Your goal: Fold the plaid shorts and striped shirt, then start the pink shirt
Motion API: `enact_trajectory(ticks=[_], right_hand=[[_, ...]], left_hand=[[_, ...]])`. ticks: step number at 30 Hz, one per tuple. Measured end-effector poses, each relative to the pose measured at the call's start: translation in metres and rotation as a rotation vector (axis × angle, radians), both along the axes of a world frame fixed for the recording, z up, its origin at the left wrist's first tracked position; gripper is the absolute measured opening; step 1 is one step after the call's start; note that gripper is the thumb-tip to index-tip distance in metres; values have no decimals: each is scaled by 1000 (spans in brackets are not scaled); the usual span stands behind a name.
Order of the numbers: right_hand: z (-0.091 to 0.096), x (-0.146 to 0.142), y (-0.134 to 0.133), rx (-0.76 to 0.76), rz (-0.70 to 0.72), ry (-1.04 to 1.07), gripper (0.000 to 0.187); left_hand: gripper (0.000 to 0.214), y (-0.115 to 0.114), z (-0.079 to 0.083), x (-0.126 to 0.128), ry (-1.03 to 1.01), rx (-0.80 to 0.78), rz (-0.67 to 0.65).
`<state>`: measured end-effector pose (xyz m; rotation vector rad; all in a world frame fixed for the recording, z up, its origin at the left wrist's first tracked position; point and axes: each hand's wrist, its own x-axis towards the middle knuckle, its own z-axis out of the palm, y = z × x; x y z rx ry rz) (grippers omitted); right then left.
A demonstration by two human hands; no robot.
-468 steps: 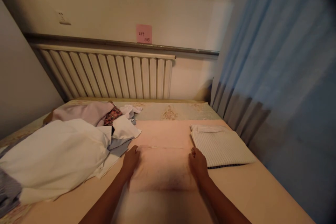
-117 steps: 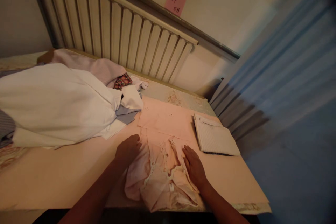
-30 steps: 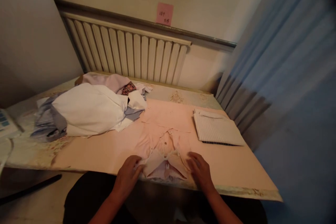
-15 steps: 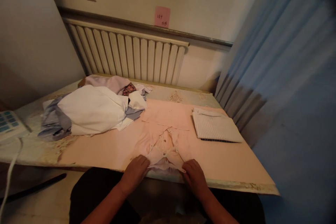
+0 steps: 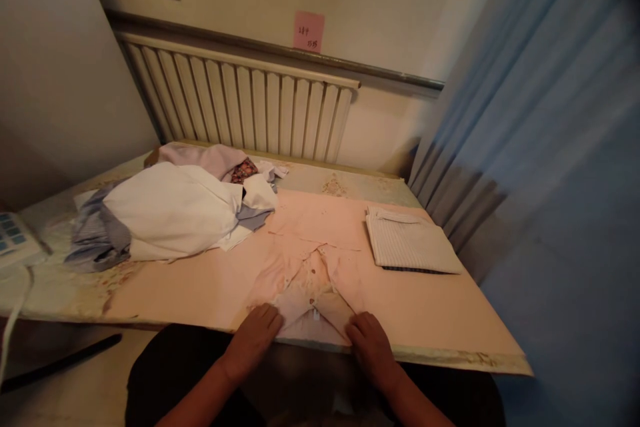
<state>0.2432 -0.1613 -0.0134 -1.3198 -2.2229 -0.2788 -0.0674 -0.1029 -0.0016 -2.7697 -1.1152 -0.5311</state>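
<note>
A pale pink buttoned shirt (image 5: 295, 300) lies spread at the table's front edge, its front edges parting in a V and a small white tag showing at the opening. My left hand (image 5: 256, 333) is closed on the shirt's near left side, fingers curled over the cloth. On the near right side, my right hand (image 5: 371, 348) pinches the other edge of the shirt. Both fingertips are partly hidden by the knuckles and fabric. Beneath the shirt is a pink cloth (image 5: 430, 313) of nearly the same colour, so the shirt's far outline is hard to make out.
A heap of clothes (image 5: 173, 210), white on top, lies at the left. At the right sits a folded striped garment (image 5: 413, 240). A white device with blue keys (image 5: 15, 240) and a cord is at the far left. Behind stands a radiator (image 5: 240, 100); a blue curtain (image 5: 540, 213) hangs at right.
The shirt's near edge has been spread flatter and drawn slightly towards me; its white tag now shows. Both hands have shifted a little nearer and keep their hold. The view has moved slightly.
</note>
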Motion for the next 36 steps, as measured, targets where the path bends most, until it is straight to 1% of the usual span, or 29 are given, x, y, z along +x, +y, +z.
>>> enact_trajectory(ticks=[2, 4, 7, 10, 13, 17, 20, 22, 25, 28, 30, 32, 36], right_hand=[[-2, 3, -4, -12, 4, 38, 18], [-4, 6, -7, 17, -11, 83, 26], [-6, 12, -8, 75, -68, 117, 45], [-9, 17, -5, 35, -94, 99, 59], [-13, 23, 0, -8, -99, 102, 63], [-18, 26, 6, -17, -71, 91, 62], [-17, 23, 14, 9, -32, 58, 63], [-13, 20, 19, 44, 18, 29, 62], [-7, 18, 26, 107, 85, -9, 52], [-1, 19, 26, 131, 101, -24, 43], [5, 19, 22, 114, 93, -14, 40], [14, 19, 15, 80, 94, 14, 38], [41, 16, -8, -2, 119, 104, 31]], left_hand=[[16, -1, -5, -5, -23, 29, -17], [21, -1, -10, -9, -48, 90, 2], [42, 2, -15, -14, -89, 169, 54], [61, 5, -16, -16, -102, 165, 70], [68, 8, -15, -17, -77, 150, 62], [68, 13, -18, -16, -36, 145, 92], [68, 18, -21, -15, -21, 132, 104], [67, 23, -24, -17, 3, 138, 77], [57, 30, -27, -20, 27, 170, 4], [47, 31, -28, -23, 23, 170, -40], [44, 26, -24, -24, 8, 167, -47], [42, 16, -17, -24, -20, 177, -46], [40, -13, 7, -25, -102, 197, -40]])
